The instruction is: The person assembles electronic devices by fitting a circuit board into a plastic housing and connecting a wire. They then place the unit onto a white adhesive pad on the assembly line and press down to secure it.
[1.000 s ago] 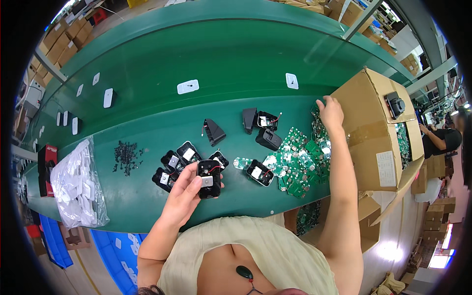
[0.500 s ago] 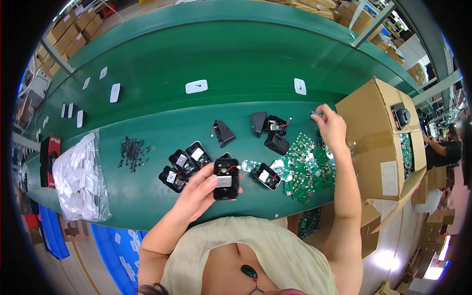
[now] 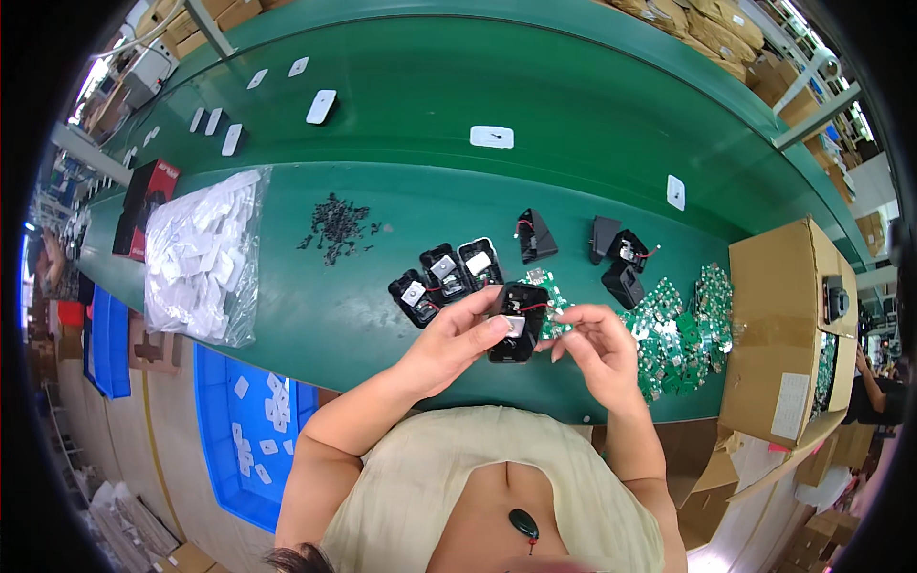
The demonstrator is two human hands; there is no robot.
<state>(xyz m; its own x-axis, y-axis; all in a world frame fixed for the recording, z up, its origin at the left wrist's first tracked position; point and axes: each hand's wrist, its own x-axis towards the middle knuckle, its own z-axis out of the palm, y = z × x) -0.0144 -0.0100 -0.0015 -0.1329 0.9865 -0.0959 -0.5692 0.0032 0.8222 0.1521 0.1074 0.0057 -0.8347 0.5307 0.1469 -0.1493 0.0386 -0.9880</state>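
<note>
My left hand (image 3: 449, 344) grips an upright black plastic housing (image 3: 521, 349) with a silvery block and a red wire inside. Right beside it is my right hand (image 3: 602, 353), thumb and fingers curled together; whatever they pinch is too small to make out. Loose green circuit boards (image 3: 552, 307) lie just behind the housing. Left of these sit three open black housings (image 3: 441, 269) with pale blocks inside. Farther back, a wedge-shaped black housing (image 3: 537, 239) stands near several more black housings (image 3: 626, 250). A heap of green circuit boards (image 3: 673, 334) spreads to the right.
Small black parts (image 3: 336, 229) lie in a pile left of centre. A clear bag of white pieces (image 3: 201, 258) rests farther left. At right stands a cardboard box (image 3: 774, 325). White-faced pieces (image 3: 492, 137) sit along the green belt. A blue bin (image 3: 215, 420) is below the table.
My right hand has come from the far right beside the box to the housing in my left hand. The whole view has shifted, so the table's things appear farther right.
</note>
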